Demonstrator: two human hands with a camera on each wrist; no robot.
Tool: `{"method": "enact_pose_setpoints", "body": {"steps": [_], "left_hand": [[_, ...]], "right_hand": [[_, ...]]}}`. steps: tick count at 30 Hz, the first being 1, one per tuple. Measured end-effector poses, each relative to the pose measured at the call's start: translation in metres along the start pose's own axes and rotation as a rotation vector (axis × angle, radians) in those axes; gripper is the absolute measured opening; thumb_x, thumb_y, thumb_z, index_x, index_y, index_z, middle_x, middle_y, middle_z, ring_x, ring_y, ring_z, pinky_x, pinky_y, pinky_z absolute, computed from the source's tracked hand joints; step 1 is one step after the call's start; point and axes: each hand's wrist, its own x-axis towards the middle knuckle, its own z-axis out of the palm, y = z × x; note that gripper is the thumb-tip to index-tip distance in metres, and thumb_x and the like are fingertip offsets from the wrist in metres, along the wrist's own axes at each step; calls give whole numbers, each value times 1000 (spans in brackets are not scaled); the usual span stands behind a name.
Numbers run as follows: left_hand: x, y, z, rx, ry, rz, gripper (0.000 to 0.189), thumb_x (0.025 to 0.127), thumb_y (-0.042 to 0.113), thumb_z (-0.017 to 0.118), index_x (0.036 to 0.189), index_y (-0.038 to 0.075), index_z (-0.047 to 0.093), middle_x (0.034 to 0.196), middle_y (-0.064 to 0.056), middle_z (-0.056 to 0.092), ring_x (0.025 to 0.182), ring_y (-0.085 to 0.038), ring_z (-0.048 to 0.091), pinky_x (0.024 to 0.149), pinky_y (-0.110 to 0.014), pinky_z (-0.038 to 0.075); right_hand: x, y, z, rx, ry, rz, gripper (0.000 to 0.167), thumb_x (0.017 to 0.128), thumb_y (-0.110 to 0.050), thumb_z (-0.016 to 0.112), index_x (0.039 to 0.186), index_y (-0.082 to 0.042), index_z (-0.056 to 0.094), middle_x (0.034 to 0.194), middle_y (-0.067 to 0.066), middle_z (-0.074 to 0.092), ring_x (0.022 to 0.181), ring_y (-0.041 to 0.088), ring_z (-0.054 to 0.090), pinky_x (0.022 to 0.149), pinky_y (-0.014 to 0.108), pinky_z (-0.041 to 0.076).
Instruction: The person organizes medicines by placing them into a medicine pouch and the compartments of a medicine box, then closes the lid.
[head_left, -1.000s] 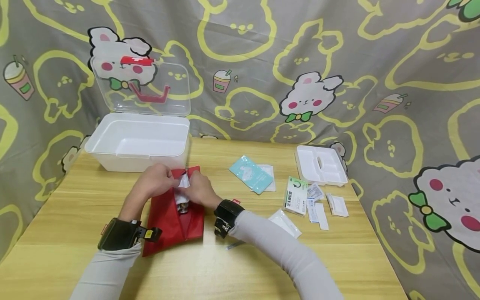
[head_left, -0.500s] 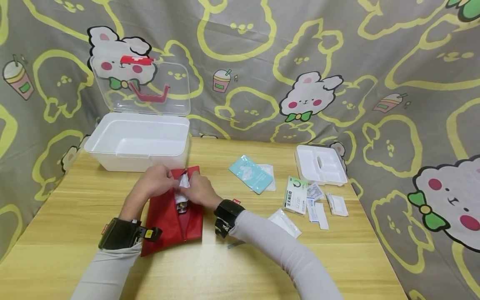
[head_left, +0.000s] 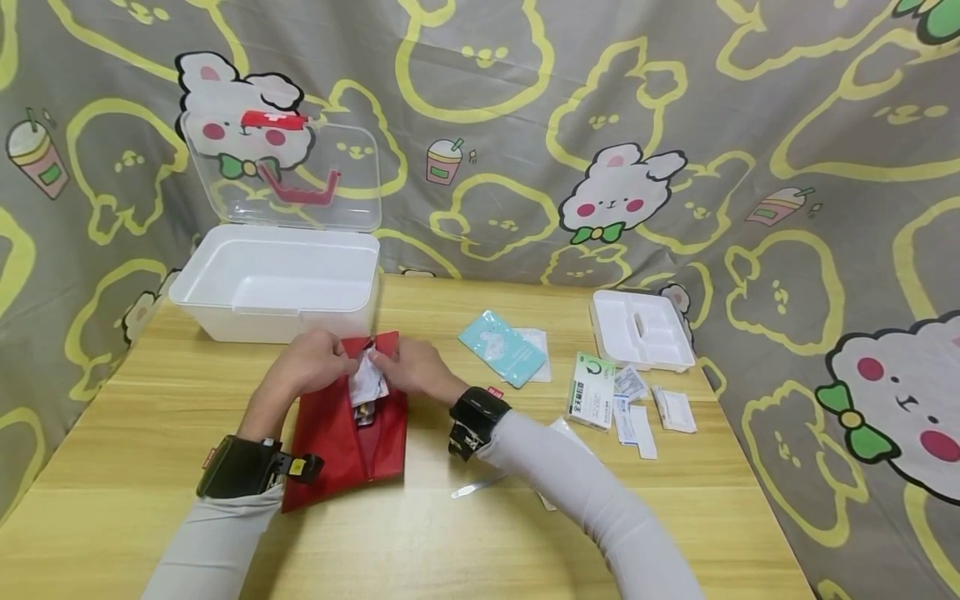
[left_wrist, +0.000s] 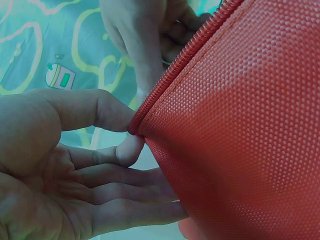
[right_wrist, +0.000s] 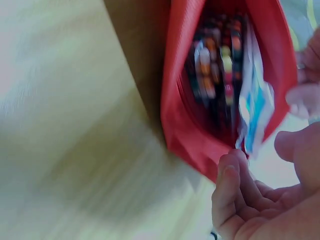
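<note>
A grey curtain (head_left: 495,100) printed with yellow outlines and rabbit faces hangs behind a pale wooden bench (head_left: 112,433). On the far left of the bench a white box (head_left: 247,327) has its clear lid (head_left: 232,204) raised. Just in front of it is a red pouch (head_left: 326,454), unzipped, its slit running away from the person.

A white packet (head_left: 366,379) sits in the far part of that slit, its long axis roughly along it; the right wrist view also shows rows of coloured pills (right_wrist: 205,60) inside. The left hand (head_left: 311,367) pinches the pouch's zipped edge between thumb and finger, with the other fingers spread beneath. The right hand (head_left: 420,367) is at the opposite edge, fingers bent and thumb apart from them in its wrist view; whether that grip has hold of the packet's end, I cannot tell.

The packet thus lies between both hands, right of the left grip and just left of the right one. The right hand appears nearer, so handling the packet probably falls to it, while the left steadies the opening.
</note>
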Motion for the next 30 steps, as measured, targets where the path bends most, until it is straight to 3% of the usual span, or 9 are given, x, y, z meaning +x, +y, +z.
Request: {"method": "enact_pose_setpoints", "body": {"steps": [11,17,22,25,28,30], "left_hand": [[1,2,0,5,-11,-25,33,92,22,66,64,7,56,56,-4,47,58,-20,51,56,-28,41],[1,0,0,0,-20,-36,31,92,22,66,67,6,58,58,-5,49,60,-21,53,57,-28,44],[1,1,1,-2,-21,-36,31,93,22,67,67,6,59,59,-5,50,61,-21,53,58,-28,44],[1,1,0,-3,-21,-35,32,93,22,67,66,6,59,58,-5,49,60,-21,53,58,-28,44],[1,1,0,-5,-22,-36,32,92,22,67,66,6,58,57,-5,48,59,-21,52,57,-28,44],[1,1,0,-6,-22,-36,32,92,22,67,66,6,58,57,-5,48,60,-21,52,57,-28,43]], "right_hand": [[6,38,-60,-77,158,-9,38,104,-35,54,75,-11,56,72,1,56,64,16,52,60,28,43],[9,70,-91,-91,238,55,28,99,-23,53,74,-11,50,71,0,50,64,16,47,67,30,42],[12,99,-110,-126,283,166,25,97,-18,52,75,-11,45,68,1,43,61,19,44,59,30,38],[13,114,-119,-166,306,235,19,95,-18,52,80,-7,49,76,8,50,69,25,51,62,34,43],[10,130,-127,-179,321,278,18,95,-18,52,94,0,55,94,19,61,89,35,60,77,43,52],[7,140,-131,-176,324,293,21,94,-18,51,97,3,54,102,24,61,100,41,61,88,49,52]]}}
